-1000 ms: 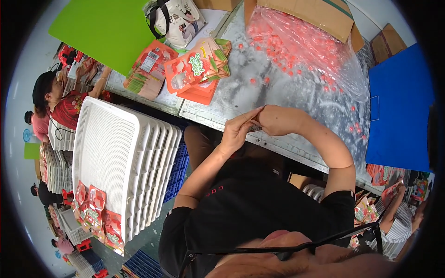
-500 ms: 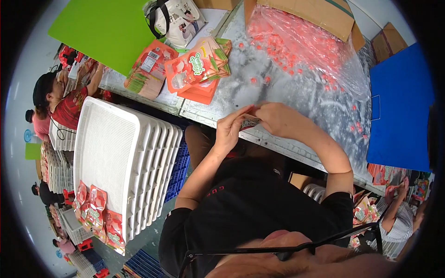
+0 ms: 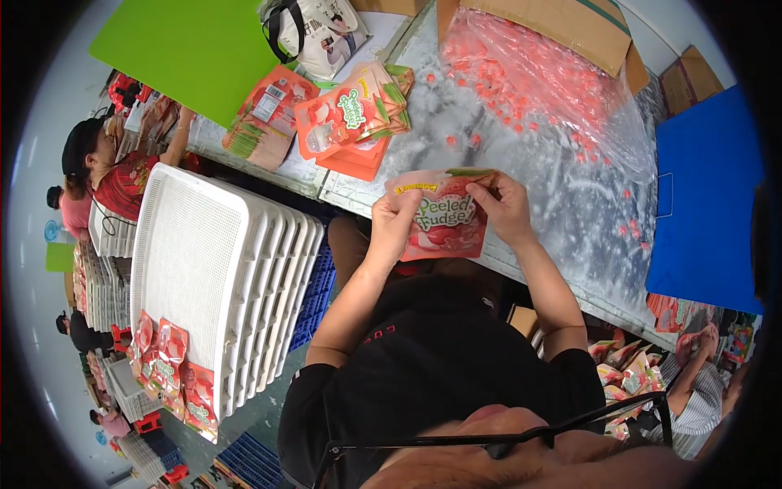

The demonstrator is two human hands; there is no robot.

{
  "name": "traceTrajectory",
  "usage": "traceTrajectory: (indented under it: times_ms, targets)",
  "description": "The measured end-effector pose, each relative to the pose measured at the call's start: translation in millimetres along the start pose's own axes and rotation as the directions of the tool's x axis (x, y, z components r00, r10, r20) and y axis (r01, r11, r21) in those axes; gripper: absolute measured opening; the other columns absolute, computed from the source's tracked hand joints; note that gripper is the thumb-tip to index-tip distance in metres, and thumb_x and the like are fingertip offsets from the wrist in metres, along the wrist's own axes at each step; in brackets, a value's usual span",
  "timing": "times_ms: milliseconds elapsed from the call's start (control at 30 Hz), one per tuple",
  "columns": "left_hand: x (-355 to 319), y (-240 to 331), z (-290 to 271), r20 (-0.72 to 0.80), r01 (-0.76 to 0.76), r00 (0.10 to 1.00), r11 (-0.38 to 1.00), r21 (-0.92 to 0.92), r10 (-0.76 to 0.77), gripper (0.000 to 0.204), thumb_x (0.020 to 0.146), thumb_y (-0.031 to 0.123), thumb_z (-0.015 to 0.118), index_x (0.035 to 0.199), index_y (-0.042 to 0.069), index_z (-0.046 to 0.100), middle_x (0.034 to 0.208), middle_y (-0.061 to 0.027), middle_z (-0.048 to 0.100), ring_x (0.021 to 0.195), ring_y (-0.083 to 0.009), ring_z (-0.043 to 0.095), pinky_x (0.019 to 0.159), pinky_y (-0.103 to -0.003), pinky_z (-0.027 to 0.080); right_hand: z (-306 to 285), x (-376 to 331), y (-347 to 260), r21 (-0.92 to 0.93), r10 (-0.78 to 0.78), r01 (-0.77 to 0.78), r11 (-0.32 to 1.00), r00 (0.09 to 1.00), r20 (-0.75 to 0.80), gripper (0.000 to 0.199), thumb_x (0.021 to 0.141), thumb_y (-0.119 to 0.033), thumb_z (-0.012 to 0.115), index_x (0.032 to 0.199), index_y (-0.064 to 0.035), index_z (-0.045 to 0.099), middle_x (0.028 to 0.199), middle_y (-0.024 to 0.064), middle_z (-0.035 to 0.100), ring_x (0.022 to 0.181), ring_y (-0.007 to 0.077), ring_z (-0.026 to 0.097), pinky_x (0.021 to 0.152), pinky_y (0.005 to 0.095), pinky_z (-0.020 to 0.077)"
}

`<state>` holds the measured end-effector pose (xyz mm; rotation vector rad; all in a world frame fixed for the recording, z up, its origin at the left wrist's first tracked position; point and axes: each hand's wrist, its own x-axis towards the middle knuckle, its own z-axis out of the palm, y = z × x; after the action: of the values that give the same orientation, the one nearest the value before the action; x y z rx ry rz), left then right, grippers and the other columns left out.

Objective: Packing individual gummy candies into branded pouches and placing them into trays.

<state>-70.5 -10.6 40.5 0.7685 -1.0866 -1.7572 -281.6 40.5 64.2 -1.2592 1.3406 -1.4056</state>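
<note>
A red printed candy pouch (image 3: 446, 238) is stretched between my two hands at the near edge of the metal table, its front facing up. My left hand (image 3: 395, 224) pinches its upper left side, thumb on the front. At the upper right corner, my right hand (image 3: 507, 210) grips it the same way. Whether the pouch's top is parted cannot be made out. Beyond my left hand lies a fanned pile of flat pouches (image 3: 346, 118), beside another stack of pouches (image 3: 262, 122).
An open carton (image 3: 562, 28) with a plastic bag of red wrapped candies (image 3: 521, 69) lies at the far right; loose candies dot the tabletop. White stacked trays (image 3: 191, 244) stand at left, with filled pouches (image 3: 167, 367) on top. A blue panel (image 3: 709, 196) borders the right. Co-workers are at both sides.
My hands have moved apart, the right one shifting right. The pouch, earlier seen nearly edge-on between them, now shows its whole front.
</note>
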Motion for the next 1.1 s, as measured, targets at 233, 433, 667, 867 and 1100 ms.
traceTrajectory:
  times_ms: [233, 433, 667, 867, 1100]
  targets:
    - [9, -2, 6, -0.049, 0.021, 0.998, 0.996, -0.092, -0.026, 0.019, 0.094, 0.004, 0.066, 0.111, -0.004, 0.067, 0.102, -0.0128, 0.073, 0.088, -0.0164, 0.070, 0.076, -0.029, 0.058, 10, 5, 10, 0.168, 0.009, -0.018, 0.986, 0.998, 0.054, 0.016, 0.093, -0.007, 0.069, 0.105, 0.0028, 0.069, 0.095, 0.0027, 0.072, 0.085, 0.0064, 0.063, 0.076, 0.0232, 0.0505]
    - [13, 7, 3, -0.072, 0.023, 0.997, 0.999, -0.029, -0.025, 0.016, 0.091, 0.007, 0.071, 0.104, -0.002, 0.072, 0.090, -0.0061, 0.074, 0.071, -0.0062, 0.066, 0.053, -0.018, 0.048, 24, 16, 11, 0.288, 0.029, -0.057, 0.956, 0.994, 0.101, 0.018, 0.089, -0.004, 0.071, 0.106, 0.0023, 0.071, 0.094, 0.0030, 0.073, 0.083, 0.0062, 0.064, 0.073, 0.0231, 0.0519]
    - [3, 28, -4, -0.025, -0.141, 0.989, 0.980, 0.141, 0.146, 0.014, 0.089, 0.008, 0.070, 0.099, -0.001, 0.076, 0.104, -0.0102, 0.074, 0.094, -0.0160, 0.069, 0.085, -0.029, 0.054, 39, 17, 20, 0.079, 0.248, -0.255, 0.964, 0.965, 0.087, 0.025, 0.090, -0.014, 0.070, 0.110, 0.0010, 0.073, 0.096, 0.0046, 0.073, 0.082, 0.0084, 0.063, 0.071, 0.0237, 0.0493]
    - [-24, 46, -29, -0.131, 0.202, 0.975, 0.961, 0.191, -0.178, 0.038, 0.104, 0.032, 0.053, 0.110, -0.001, 0.070, 0.106, -0.0097, 0.072, 0.074, -0.0103, 0.067, 0.072, -0.026, 0.057, 47, 25, 57, 0.427, 0.076, -0.138, 0.894, 0.984, 0.159, 0.024, 0.095, -0.007, 0.062, 0.118, 0.0008, 0.065, 0.107, 0.0065, 0.069, 0.090, 0.0126, 0.063, 0.079, 0.0238, 0.0499]
    - [-55, 52, -96, -0.358, -0.146, 0.925, 0.989, -0.018, 0.129, 0.036, 0.103, 0.032, 0.056, 0.110, 0.000, 0.070, 0.101, -0.0069, 0.072, 0.091, -0.0136, 0.065, 0.089, -0.029, 0.052, 117, 58, 18, 0.359, 0.046, -0.217, 0.908, 0.902, 0.430, 0.032, 0.103, -0.015, 0.053, 0.131, 0.0011, 0.058, 0.123, 0.0093, 0.064, 0.100, 0.0159, 0.062, 0.088, 0.0301, 0.0511]
